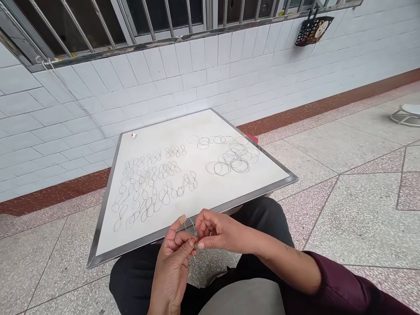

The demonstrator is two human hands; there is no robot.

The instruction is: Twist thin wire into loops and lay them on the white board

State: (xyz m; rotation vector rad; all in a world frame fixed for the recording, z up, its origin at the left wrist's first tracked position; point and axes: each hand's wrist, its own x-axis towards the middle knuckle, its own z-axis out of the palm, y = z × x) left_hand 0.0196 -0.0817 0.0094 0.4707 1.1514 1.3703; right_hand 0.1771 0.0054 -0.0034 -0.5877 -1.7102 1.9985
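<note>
Near the table's front edge, my left hand (pixel 177 256) and my right hand (pixel 221 232) meet, both pinching one thin wire loop (pixel 189 218). A curve of the wire rises above the fingers and another bit hangs below them; the pinched middle is hidden by the fingertips. A tan bandage is wrapped round one left fingertip. Beyond my hands, several wires twisted into figure-eight shapes (pixel 152 206) lie in rows on the left of the white table (pixel 210 199). Several round wire rings (pixel 239 164) overlap in a loose pile on the right.
A small white and red object (pixel 134 136) sits at the table's far left corner. The metal table rim borders my knees. Behind stands a tiled wall (pixel 183 94) with a barred window; a patterned bag (pixel 313 31) hangs there. A white stool (pixel 407 114) is far right.
</note>
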